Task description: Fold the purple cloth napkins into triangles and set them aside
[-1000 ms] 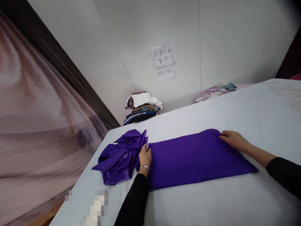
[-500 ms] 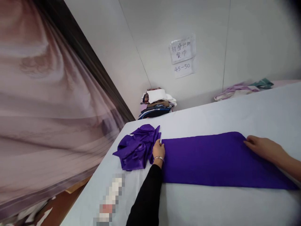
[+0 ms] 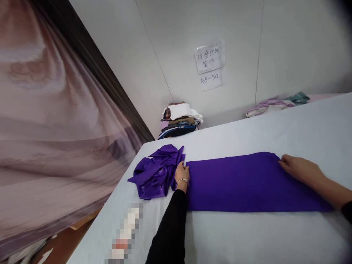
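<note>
A purple cloth napkin (image 3: pixel 233 185) lies spread in a long band across the white-covered table (image 3: pixel 220 238). At its left edge, my left hand (image 3: pixel 182 174) pinches the cloth near the far corner; a bracelet circles that wrist. My right hand (image 3: pixel 298 168) grips the far right part of the napkin with thumb and fingers, and the cloth slants down beneath that forearm. Just left of my left hand sits a crumpled heap of purple cloth (image 3: pixel 156 172).
A stack of folded clothes (image 3: pixel 180 121) stands at the far edge against the wall. Lilac and green fabric (image 3: pixel 272 105) lies farther right. A pinkish curtain (image 3: pixel 55 128) hangs at left. A pixelated item (image 3: pixel 125 231) is on the near left of the table. Handwritten paper signs (image 3: pixel 209 60) hang on the wall.
My right hand has shifted slightly left with the napkin's edge, and the napkin's near right corner has drawn in. The view has turned a little, moving everything slightly left.
</note>
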Tool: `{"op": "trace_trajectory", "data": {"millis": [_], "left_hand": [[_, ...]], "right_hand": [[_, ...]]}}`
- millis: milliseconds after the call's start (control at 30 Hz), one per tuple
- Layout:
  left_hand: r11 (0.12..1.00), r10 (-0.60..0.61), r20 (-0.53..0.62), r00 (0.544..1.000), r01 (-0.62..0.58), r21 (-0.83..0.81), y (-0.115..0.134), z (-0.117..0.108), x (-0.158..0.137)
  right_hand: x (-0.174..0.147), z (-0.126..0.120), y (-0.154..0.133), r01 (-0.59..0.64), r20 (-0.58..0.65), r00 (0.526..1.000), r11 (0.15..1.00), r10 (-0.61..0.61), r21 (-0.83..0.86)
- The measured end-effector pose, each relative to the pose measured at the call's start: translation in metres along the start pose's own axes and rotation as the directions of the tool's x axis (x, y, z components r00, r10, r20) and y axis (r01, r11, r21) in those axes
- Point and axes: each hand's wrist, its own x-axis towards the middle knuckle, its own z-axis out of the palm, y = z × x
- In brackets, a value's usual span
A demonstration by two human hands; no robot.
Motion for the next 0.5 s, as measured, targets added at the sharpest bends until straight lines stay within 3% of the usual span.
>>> {"op": "trace_trajectory", "data": {"millis": [100, 200, 267, 333, 400, 500], "left_hand": [[1.0, 0.01, -0.02, 1.0, -0.01, -0.007, 0.004, -0.008, -0.004], [0.989, 0.145, -0.01, 0.989, -0.145, -0.007, 0.017, -0.01, -0.034], [0.932, 0.36, 0.075, 0.93, -0.361, 0.001, 0.03, -0.004, -0.07], [0.832, 0.541, 0.217, 0.812, -0.555, 0.005, 0.042, 0.005, -0.108], [0.768, 0.587, 0.343, 0.733, -0.638, 0.051, 0.05, 0.013, -0.138], [0.737, 0.52, 0.461, 0.719, -0.651, 0.182, 0.052, 0.016, -0.157]], "right_hand": [[-0.004, 0.0, -0.003, 0.104, -0.14, 0.985, 0.994, -0.1, 0.022], [-0.028, -0.001, -0.034, 0.341, -0.265, 0.917, 0.93, -0.297, 0.139], [-0.055, -0.001, -0.073, 0.459, -0.261, 0.879, 0.853, -0.398, 0.247], [-0.083, 0.001, -0.119, 0.561, -0.195, 0.828, 0.768, -0.526, 0.31], [-0.104, 0.006, -0.16, 0.634, -0.12, 0.761, 0.691, -0.638, 0.349], [-0.117, 0.013, -0.19, 0.632, -0.032, 0.742, 0.683, -0.669, 0.367]]}}
